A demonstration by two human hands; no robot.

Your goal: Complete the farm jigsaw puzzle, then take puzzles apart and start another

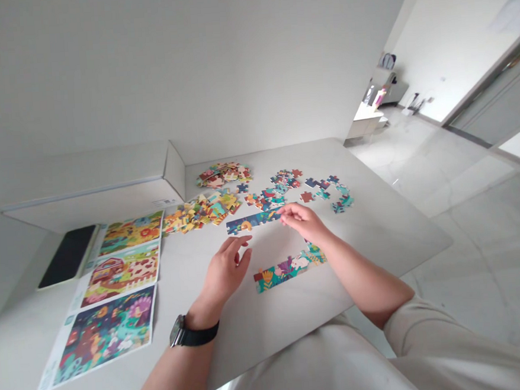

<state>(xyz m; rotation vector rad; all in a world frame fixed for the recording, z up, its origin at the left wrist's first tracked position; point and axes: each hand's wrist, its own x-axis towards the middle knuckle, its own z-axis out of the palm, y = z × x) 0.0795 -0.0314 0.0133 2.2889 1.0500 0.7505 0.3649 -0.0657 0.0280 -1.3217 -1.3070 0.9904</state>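
A dark blue strip of joined puzzle pieces (249, 222) lies on the white table (391, 233). My right hand (301, 220) pinches a piece at the strip's right end. My left hand (226, 271), a watch on its wrist, rests open just below the strip's left end, fingers pointing at it. A second joined strip with flowers (287, 269) lies nearer to me, partly under my right forearm. Loose piles of pieces (203, 211) lie beyond the blue strip.
A reference sheet with three pictures (115, 288) lies at the left, a black phone (68, 256) beside it. A white box (94, 186) stands at the back left. More loose pieces (326, 191) are scattered at the back right. The table's right edge drops to the floor.
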